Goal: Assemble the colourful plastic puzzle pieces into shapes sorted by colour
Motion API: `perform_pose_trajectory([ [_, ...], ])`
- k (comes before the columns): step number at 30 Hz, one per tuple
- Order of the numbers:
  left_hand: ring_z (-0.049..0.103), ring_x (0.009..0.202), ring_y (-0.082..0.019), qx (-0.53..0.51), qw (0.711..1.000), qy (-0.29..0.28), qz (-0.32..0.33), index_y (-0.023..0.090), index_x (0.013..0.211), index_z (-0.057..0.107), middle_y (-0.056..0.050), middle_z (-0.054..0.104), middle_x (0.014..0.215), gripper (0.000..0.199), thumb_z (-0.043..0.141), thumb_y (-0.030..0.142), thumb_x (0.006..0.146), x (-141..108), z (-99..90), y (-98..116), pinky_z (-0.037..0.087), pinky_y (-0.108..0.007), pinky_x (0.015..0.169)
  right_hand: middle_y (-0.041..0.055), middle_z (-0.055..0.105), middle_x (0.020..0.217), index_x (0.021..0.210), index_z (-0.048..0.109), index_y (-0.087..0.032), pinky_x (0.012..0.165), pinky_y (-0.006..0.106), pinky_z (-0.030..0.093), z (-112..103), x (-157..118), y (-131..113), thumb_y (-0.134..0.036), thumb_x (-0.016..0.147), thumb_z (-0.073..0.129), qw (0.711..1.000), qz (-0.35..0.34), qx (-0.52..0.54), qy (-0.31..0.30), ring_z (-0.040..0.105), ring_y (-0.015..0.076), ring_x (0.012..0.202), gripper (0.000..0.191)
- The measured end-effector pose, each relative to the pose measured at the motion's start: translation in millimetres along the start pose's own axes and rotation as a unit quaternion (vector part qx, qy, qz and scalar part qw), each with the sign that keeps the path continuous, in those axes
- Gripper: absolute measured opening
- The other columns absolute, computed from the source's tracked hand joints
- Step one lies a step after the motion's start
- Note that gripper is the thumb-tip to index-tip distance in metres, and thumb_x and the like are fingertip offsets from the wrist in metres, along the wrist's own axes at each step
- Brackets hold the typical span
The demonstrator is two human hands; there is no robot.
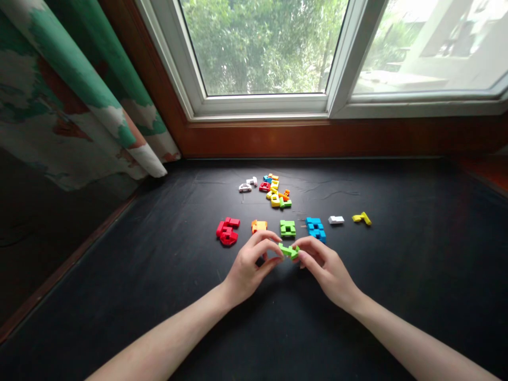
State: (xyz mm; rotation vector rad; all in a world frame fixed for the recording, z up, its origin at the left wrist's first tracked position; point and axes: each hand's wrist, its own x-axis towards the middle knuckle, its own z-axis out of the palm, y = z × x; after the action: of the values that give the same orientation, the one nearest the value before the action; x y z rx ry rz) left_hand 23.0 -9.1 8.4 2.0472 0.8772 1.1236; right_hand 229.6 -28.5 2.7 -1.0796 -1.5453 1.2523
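Between my fingertips is a small green plastic building block [289, 251], raised a little over the black surface. My left hand [254, 262] pinches its left end, and my right hand [323, 267] grips its right end. Just beyond it lies another green block [288, 228]. To the right of that sits a blue block group [316, 229], partly behind my right fingers. An orange block [259, 226] shows above my left fingers, its lower part covered. Farther left is a cluster of red blocks [228, 232].
A white block [336, 220] and a yellow piece [362, 218] lie to the right. Farther back is a loose pile of mixed blocks [274, 197], with white pieces [245, 187] beside it. A window [262, 108] and a patterned curtain [130, 132] border the black surface [159, 275].
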Motion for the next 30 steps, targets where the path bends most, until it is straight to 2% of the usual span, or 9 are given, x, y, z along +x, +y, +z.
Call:
perform_pose_trajectory([
  [6, 0.063, 0.086, -0.015, -0.031, 0.999, 0.004, -0.029, 0.017, 0.088, 0.059, -0.004, 0.065, 0.094, 0.013, 0.064, 0.006, 0.087, -1.1, 1.9, -1.1, 0.05, -0.022, 0.068, 0.0008, 0.068, 0.088, 0.098, 0.062, -0.022, 0.069, 0.023, 0.051, -1.0, -0.1, -0.5, -0.035, 0.097, 0.054, 1.0, 0.007, -0.005, -0.007, 0.066, 0.0152, 0.078, 0.016],
  [10, 0.065, 0.082, -0.016, -0.02, 0.998, 0.019, -0.057, 0.018, 0.098, 0.06, -0.004, 0.067, 0.092, 0.013, 0.067, 0.014, 0.087, -2.9, 2.7, -2.3, 0.053, -0.025, 0.069, 0.0011, 0.068, 0.086, 0.096, 0.062, -0.021, 0.068, 0.024, 0.052, -1.2, -0.1, -2.5, -0.037, 0.097, 0.054, 1.0, 0.008, -0.014, -0.009, 0.066, 0.0157, 0.076, 0.018],
  [13, 0.065, 0.079, -0.015, -0.003, 0.999, 0.017, -0.044, 0.017, 0.102, 0.063, -0.005, 0.069, 0.094, 0.012, 0.065, 0.018, 0.09, -2.8, 1.7, -1.4, 0.053, -0.025, 0.069, 0.0017, 0.068, 0.084, 0.094, 0.061, -0.021, 0.068, 0.026, 0.054, -0.6, 0.3, -4.6, -0.039, 0.096, 0.055, 1.0, 0.006, -0.02, -0.005, 0.067, 0.0169, 0.075, 0.019],
  [16, 0.063, 0.074, -0.014, 0.001, 0.999, 0.022, -0.027, 0.015, 0.096, 0.066, -0.007, 0.069, 0.092, 0.007, 0.064, 0.02, 0.091, -2.2, 0.4, -0.2, 0.053, -0.025, 0.067, 0.0025, 0.069, 0.086, 0.095, 0.061, -0.022, 0.068, 0.027, 0.055, 0.3, 0.4, -4.0, -0.04, 0.095, 0.056, 1.0, 0.002, -0.022, 0.004, 0.068, 0.018, 0.076, 0.018],
  [23, 0.063, 0.071, -0.014, 0.001, 0.999, 0.036, -0.03, 0.014, 0.093, 0.067, -0.007, 0.069, 0.088, 0.009, 0.065, 0.023, 0.092, -2.4, 0.3, -1.4, 0.053, -0.024, 0.066, 0.0037, 0.071, 0.095, 0.105, 0.061, -0.024, 0.077, 0.029, 0.057, 1.3, -0.4, 2.7, -0.036, 0.093, 0.06, 1.0, -0.011, -0.02, 0.014, 0.07, 0.0195, 0.085, 0.017],
  [30, 0.062, 0.07, -0.014, 0.008, 0.999, 0.043, -0.03, 0.014, 0.091, 0.067, -0.006, 0.069, 0.084, 0.013, 0.066, 0.027, 0.092, -2.3, 0.2, -1.0, 0.052, -0.024, 0.065, 0.0042, 0.07, 0.096, 0.107, 0.06, -0.024, 0.075, 0.03, 0.057, 1.2, -1.3, 2.2, -0.04, 0.092, 0.061, 0.999, -0.011, -0.03, 0.007, 0.069, 0.02, 0.084, 0.022],
])
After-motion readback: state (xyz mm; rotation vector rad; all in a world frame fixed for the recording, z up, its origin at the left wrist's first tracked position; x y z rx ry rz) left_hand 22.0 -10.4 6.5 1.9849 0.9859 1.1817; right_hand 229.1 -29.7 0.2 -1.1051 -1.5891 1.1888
